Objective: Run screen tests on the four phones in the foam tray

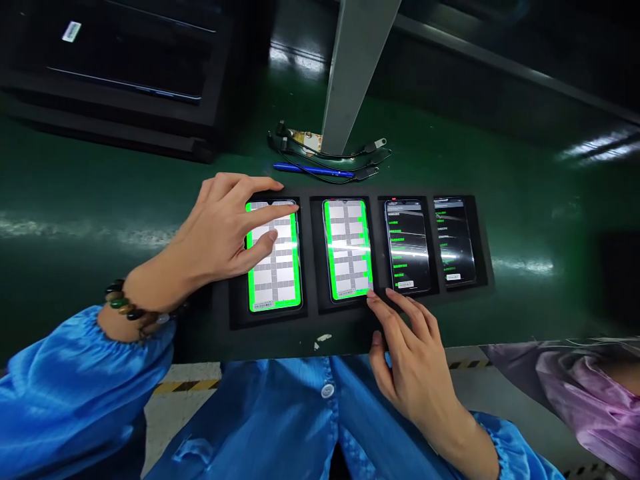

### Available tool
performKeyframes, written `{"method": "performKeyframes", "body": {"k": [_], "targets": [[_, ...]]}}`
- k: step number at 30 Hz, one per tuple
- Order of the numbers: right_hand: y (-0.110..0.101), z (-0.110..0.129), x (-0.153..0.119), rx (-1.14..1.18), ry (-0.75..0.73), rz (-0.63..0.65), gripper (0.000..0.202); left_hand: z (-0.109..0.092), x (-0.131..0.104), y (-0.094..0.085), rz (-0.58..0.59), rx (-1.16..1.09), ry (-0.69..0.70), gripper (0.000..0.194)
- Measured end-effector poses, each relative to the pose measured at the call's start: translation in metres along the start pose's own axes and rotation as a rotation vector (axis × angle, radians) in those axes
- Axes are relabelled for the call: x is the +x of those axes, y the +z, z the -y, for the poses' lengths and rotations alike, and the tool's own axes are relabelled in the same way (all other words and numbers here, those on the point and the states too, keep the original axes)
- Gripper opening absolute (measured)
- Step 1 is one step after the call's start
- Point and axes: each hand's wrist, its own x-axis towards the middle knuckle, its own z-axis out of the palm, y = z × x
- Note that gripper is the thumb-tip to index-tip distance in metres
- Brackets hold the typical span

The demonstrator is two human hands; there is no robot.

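Observation:
Four phones would be a row in a black foam tray (313,267); several lie there face up. My left hand (220,227) is over the leftmost phone (275,277), its index fingertip at the screen's upper right edge, fingers apart. That screen shows a grey and white grid with a green border. The phone (349,250) to its right has a similar grid, green only partly down its right side. My right hand (413,350) has its index fingertip at that screen's lower right corner, fingers spread. Two dark-screened phones with green text lines, one of them nearer (407,247), lie further right.
Behind the tray lie a blue pen (313,169) and several short black cables (345,157), beside a grey metal post (353,73). A black foam stack (210,127) bearing a dark phone stands at the back left. A person's purple sleeve (585,393) is at the right.

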Motion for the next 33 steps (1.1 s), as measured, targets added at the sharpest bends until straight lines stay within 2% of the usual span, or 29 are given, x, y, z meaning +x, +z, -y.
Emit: {"method": "performKeyframes", "body": {"k": [7, 14, 19, 23, 29, 33], "targets": [[-0.002, -0.004, 0.018, -0.074, 0.011, -0.021, 0.059, 0.002, -0.001, 0.003, -0.037, -0.037, 0.009, 0.047], [-0.008, 0.013, 0.007, -0.051, 0.047, 0.006, 0.06, 0.0, 0.0, 0.001, -0.027, -0.048, 0.001, 0.047], [-0.005, 0.007, 0.014, -0.075, 0.044, 0.002, 0.063, 0.002, -0.002, 0.005, -0.045, -0.063, -0.024, 0.047], [0.002, -0.01, 0.043, -0.07, 0.028, -0.014, 0.058, 0.003, -0.003, 0.008, -0.078, -0.074, -0.026, 0.046], [0.009, -0.038, 0.11, -0.004, 0.006, -0.051, 0.05, -0.004, -0.004, 0.003, -0.086, -0.021, -0.031, 0.048], [0.01, -0.041, 0.137, 0.042, 0.003, -0.072, 0.05, -0.012, -0.016, -0.001, -0.144, 0.011, -0.123, 0.046]]}}
